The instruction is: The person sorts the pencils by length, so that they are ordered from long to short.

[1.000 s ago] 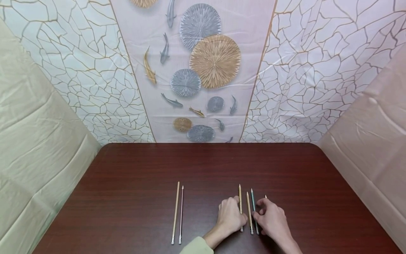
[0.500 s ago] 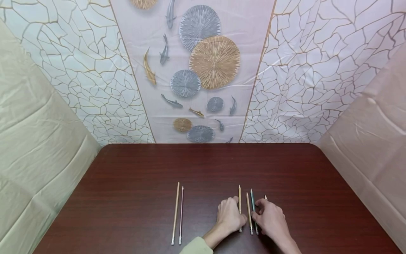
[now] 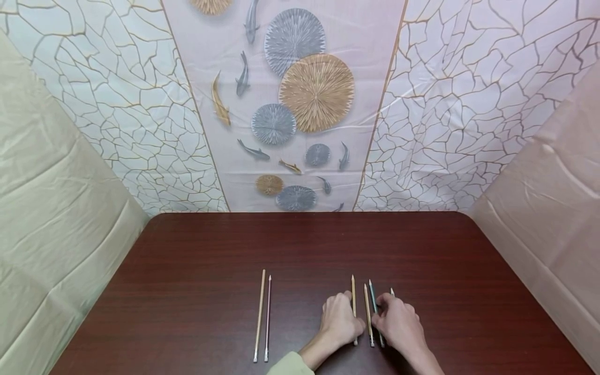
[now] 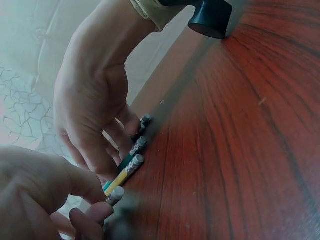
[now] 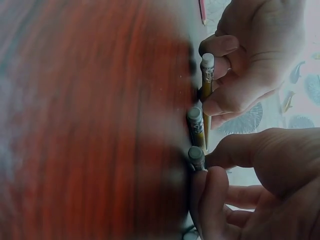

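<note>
My left hand [image 3: 339, 319] pinches a yellow pencil [image 3: 353, 298] lying with its tip away from me; its white eraser [image 5: 207, 61] stands out in the right wrist view. Just right of it, a second yellow pencil [image 3: 367, 310] lies between the hands, touched by neither in the head view. My right hand [image 3: 401, 324] has thumb and fingers around a green pencil [image 3: 373, 296], whose eraser end [image 4: 139, 145] shows in the left wrist view. Another pencil [image 3: 392, 292] pokes out beyond the right hand, mostly hidden under it.
Two more pencils, one plain wood-coloured [image 3: 260, 315] and one dark purple [image 3: 268, 315], lie side by side left of the hands. All rest on a dark red-brown table [image 3: 187, 250]. A patterned cloth [image 3: 300, 156] hangs behind its far edge.
The tips of the left-hand yellow pencil and the green pencil have shifted slightly left. The green pencil's eraser end has swung a little right. Both hands stay nearly in place.
</note>
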Motion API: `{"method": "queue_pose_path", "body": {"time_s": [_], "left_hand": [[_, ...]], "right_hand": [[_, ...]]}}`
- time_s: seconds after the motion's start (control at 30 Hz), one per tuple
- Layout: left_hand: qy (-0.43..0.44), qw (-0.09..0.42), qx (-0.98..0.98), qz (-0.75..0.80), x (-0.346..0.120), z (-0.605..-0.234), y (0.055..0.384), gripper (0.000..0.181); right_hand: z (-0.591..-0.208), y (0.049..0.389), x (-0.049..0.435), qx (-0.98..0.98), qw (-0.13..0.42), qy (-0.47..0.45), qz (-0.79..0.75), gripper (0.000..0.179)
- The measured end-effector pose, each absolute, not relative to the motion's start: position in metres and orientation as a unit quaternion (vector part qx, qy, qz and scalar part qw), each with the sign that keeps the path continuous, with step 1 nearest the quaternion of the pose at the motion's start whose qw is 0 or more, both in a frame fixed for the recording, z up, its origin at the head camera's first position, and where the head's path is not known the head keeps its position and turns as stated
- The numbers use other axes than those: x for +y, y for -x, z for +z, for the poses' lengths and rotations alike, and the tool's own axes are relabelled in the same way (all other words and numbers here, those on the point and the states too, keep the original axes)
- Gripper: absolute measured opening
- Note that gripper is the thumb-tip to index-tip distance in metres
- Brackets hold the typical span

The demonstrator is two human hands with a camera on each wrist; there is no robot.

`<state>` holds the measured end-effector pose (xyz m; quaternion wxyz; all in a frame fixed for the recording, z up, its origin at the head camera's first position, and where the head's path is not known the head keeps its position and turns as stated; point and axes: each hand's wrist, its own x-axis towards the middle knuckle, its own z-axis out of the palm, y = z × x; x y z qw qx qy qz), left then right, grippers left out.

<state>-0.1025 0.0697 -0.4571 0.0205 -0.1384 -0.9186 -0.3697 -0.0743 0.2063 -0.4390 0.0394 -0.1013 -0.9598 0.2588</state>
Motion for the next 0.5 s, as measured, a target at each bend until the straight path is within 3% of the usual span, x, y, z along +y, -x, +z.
{"method": "queue_pose_path", "body": {"time_s": [0.27,0.5], "left_hand": [[0.131,0.021,-0.913,-0.385,0.0683,-0.4566,0.1016,0.023],[0.125,0.030,-0.910,-0.395,0.0660,-0.4555,0.1020,0.035]], "right_hand": [[-0.4407,0.0742,0.2068,-0.960,0.038,0.102,0.257,0.026],[-0.4396,0.0739,0.2074,-0.959,0.029,0.110,0.261,0.025]]}}
